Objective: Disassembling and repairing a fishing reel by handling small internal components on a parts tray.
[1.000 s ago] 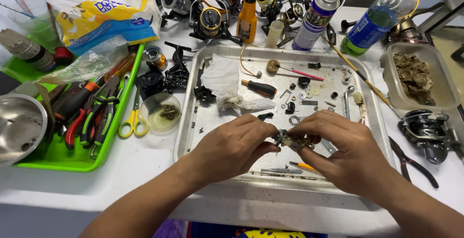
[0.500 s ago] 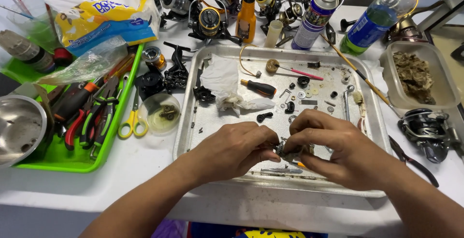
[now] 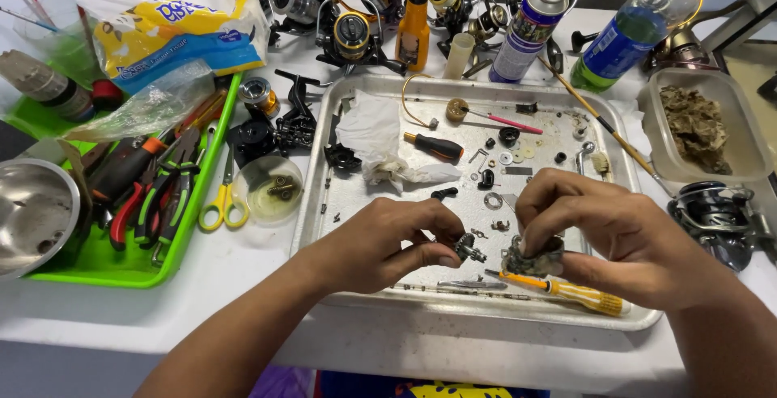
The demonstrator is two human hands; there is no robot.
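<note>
Both hands work low over a metal tray (image 3: pixel 324 204) on a white table. My left hand (image 3: pixel 380 240) pinches a small dark gear-like part (image 3: pixel 467 247) between thumb and fingertips. My right hand (image 3: pixel 603 232) grips a greasy grey reel body piece (image 3: pixel 530 262), a short gap to the right of the small part. A yellow-handled screwdriver (image 3: pixel 579 294) lies on the tray just under my right hand. Small washers, screws and a black-and-orange screwdriver (image 3: pixel 435 146) are scattered further back on the tray, beside a crumpled white tissue (image 3: pixel 376 135).
A green tray (image 3: pixel 105 264) of pliers and yellow scissors (image 3: pixel 220 200) sits at left beside a steel bowl (image 3: pixel 32 212). Fishing reels, an orange bottle (image 3: pixel 413 22), a spray can (image 3: pixel 528 30) and a green-tinted bottle (image 3: pixel 627 34) line the back. A plastic tub (image 3: pixel 749 151) and a reel (image 3: pixel 716 216) stand at right.
My hands were joined on one assembly; now they have drawn apart, the left holding the small dark part and the right keeping the grey body piece.
</note>
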